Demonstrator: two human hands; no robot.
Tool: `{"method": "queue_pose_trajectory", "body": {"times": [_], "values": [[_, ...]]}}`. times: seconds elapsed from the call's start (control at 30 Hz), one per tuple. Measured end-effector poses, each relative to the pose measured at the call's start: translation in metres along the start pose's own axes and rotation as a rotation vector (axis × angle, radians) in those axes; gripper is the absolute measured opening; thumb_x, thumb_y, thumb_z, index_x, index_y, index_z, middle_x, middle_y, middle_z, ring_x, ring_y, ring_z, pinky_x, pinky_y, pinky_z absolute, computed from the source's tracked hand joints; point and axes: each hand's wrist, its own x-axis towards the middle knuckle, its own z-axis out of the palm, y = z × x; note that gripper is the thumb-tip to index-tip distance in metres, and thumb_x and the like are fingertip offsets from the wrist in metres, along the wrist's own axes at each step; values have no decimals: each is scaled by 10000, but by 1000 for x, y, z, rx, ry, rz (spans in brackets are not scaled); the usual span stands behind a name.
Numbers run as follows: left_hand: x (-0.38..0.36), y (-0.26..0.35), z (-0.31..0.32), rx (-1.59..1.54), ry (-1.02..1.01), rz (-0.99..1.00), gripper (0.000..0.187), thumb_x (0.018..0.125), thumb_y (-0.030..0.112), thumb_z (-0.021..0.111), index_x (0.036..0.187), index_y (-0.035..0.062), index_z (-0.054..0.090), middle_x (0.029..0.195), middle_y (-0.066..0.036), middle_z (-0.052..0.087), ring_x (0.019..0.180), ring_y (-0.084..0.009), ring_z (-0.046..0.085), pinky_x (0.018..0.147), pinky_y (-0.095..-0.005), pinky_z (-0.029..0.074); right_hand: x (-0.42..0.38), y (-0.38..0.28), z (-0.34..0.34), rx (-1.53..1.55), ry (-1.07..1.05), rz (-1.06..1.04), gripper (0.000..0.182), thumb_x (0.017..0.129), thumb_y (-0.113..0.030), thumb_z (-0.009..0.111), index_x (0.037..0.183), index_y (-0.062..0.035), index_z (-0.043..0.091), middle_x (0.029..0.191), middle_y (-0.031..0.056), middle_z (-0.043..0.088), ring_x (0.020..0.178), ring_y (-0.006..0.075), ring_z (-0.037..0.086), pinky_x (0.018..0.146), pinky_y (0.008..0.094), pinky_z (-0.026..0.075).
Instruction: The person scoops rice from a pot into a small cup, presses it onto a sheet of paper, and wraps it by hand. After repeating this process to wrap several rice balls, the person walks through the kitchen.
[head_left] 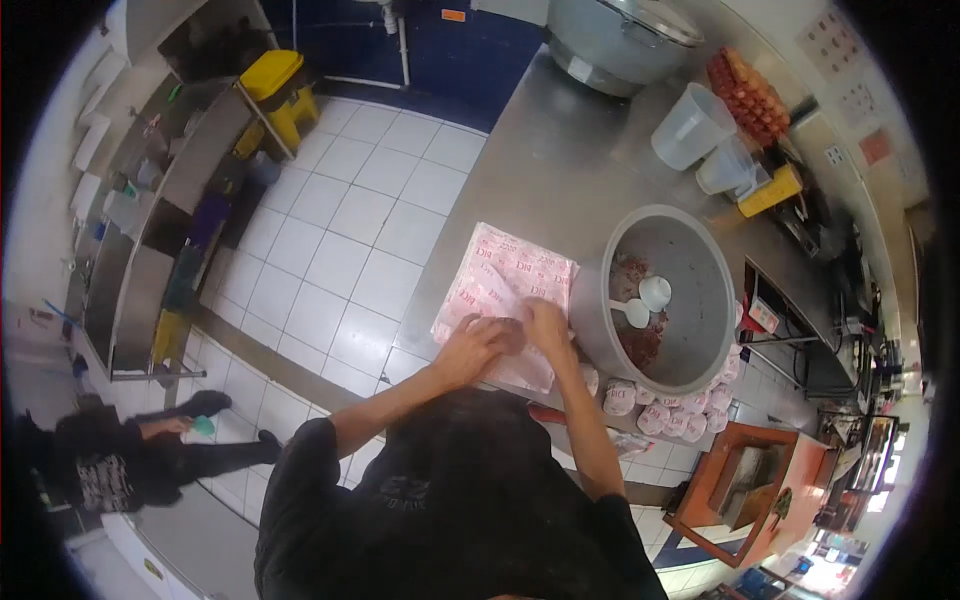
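A stack of printed red-and-white wrapping paper (520,262) lies on the steel table, with the top sheet partly lifted. My left hand (475,350) is curled over a bundle in that sheet, its contents hidden. Beside it, my right hand (545,328) pinches the paper's near-right part with closed fingers. Just to the right stands a large grey pot (590,300). Inside it are reddish-brown food remains (640,345), a white scoop (635,312) and a small white cup (654,292). Several round paper-wrapped bundles (655,418) sit against the pot's near side.
Farther back on the steel table (500,190) are a big lidded pot (610,50), clear plastic containers (685,128) and stacked egg trays (748,95). A wooden cabinet (735,480) stands at right. Another person (120,460) is at the far left, near metal shelving (170,190).
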Motion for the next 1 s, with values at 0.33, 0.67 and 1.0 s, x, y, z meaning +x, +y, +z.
{"method": "queue_pose_trajectory", "body": {"times": [0.33, 0.67, 1.0], "values": [[18, -26, 22, 28, -151, 155, 252, 905, 233, 624, 1112, 91, 640, 1194, -155, 646, 1237, -330, 569, 1117, -503, 363, -98, -40, 6, 284, 172, -73, 293, 890, -84, 606, 1168, 2, 645, 1253, 223, 633, 1207, 377, 589, 971, 453, 493], [39, -91, 18, -294, -347, -71, 317, 918, 320, 634, 1051, 32, 641, 915, -196, 671, 889, -387, 663, 806, -490, 518, -88, 14, 51, 383, 300, 269, 151, 934, -132, 610, 1010, -3, 592, 840, 196, 628, 817, 406, 615, 802, 469, 490], [14, -83, 43, -58, -68, -54, 241, 873, 180, 636, 1091, 77, 618, 1120, -120, 621, 1091, -292, 569, 960, -446, 429, -85, -6, 53, -128, 371, 96, 118, 902, -119, 560, 995, -53, 592, 995, 171, 614, 981, 366, 584, 844, 493, 454]]}}
